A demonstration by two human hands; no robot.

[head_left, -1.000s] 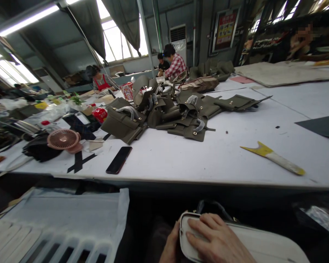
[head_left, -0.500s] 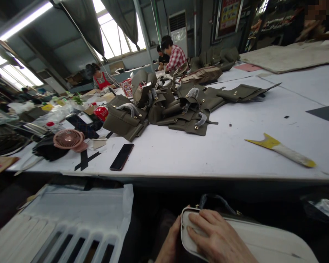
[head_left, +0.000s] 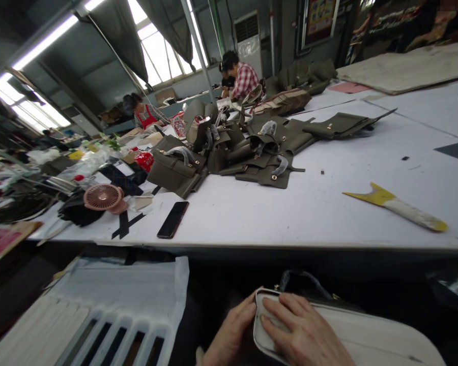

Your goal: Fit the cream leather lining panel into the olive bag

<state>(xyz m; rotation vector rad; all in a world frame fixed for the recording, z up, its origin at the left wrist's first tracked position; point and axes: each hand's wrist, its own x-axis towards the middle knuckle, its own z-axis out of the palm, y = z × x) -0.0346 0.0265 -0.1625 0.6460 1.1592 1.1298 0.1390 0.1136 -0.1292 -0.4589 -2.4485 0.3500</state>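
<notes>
Low at the front is a bag with a pale, rounded panel facing up and a dark body beneath it. A plastic-wrapped handle shows at its far side. My left hand is closed around the left end of the bag, at its rim; some of its fingertips are hidden. On the pale panel, near that same end, my right hand lies with its fingers stretched out and pressed down.
A white table spans the view, bearing olive bags, a phone, a pink fan and a yellow-ended tool. A slotted white tray holds pale strips at lower left. Several people work farther back.
My left hand shows more of its back and sits slightly higher along the bag's end. The right hand stays on the panel. The view has shifted a little to the left.
</notes>
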